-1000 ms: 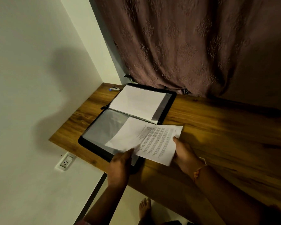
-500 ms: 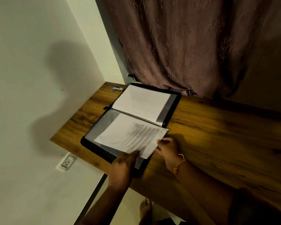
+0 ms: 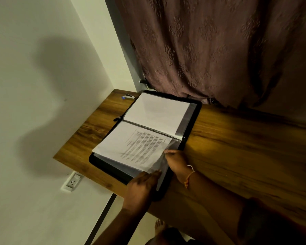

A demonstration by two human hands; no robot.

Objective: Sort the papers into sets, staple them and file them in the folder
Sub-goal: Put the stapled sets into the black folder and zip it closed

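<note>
Both hands at the near right corner of the open file, forearms reaching in from below.

The left hand (image 3: pixel 141 184) lies palm down with its fingers (image 3: pixel 155 173) straight and together, the tips pressing flat on the clear sleeve (image 3: pixel 160 164); its forearm (image 3: pixel 117 223) rises steeply from the lower edge of the view; the right hand (image 3: pixel 177 162) sits just beside it, knuckles up and fingers curled, its fingertips (image 3: pixel 166 151) at the edge of the printed sheet (image 3: pixel 141 147), though the hand hides whether they pinch it; the right wrist bears a thin orange thread (image 3: pixel 189 176); the right forearm (image 3: pixel 219 197) slants in from the lower right; a bare foot (image 3: pixel 159 225) shows below, between the arms.
</note>
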